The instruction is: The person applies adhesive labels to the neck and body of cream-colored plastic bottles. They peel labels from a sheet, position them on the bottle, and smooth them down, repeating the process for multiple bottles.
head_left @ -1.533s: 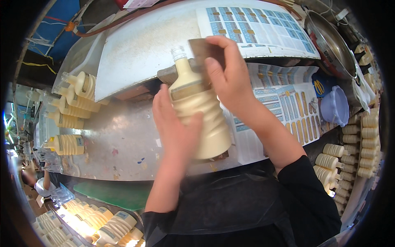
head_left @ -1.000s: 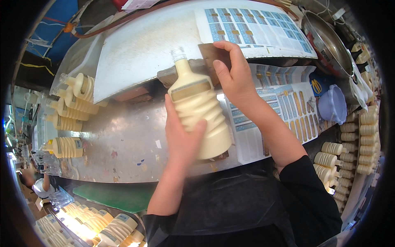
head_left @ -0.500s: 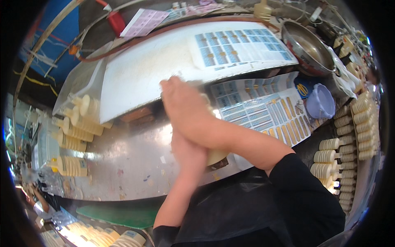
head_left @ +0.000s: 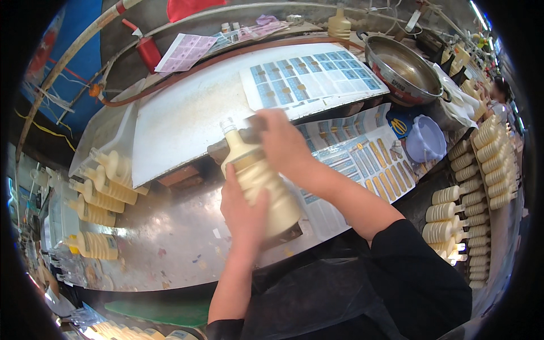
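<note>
A cream ribbed bottle (head_left: 279, 207) with a clear threaded neck lies tilted over the metal bench, its neck pointing away from me. My left hand (head_left: 241, 207) is wrapped round its near left side, thumb on the ribs. At the bottle's right shoulder is my right hand (head_left: 283, 141), smeared by motion, its fingers curled together. Something small and dark shows at those fingertips, too blurred to name. A gold band crosses the bottle's shoulder. Just right of my right forearm lies a sheet of gold and blue labels (head_left: 362, 164).
Several cream bottles (head_left: 102, 190) stand at the bench's left end. A white board (head_left: 181, 119) carries a blue label sheet (head_left: 311, 73). At the right are a metal pan (head_left: 402, 71), a lavender bucket (head_left: 426, 139) and stacked cream bottles (head_left: 445, 212). A red bottle (head_left: 148, 54) stands at the back left.
My hands were crossed over the bottle, mostly hiding it. They have come apart: the left now grips the bottle's side, the right is at its shoulder. The view has shifted slightly.
</note>
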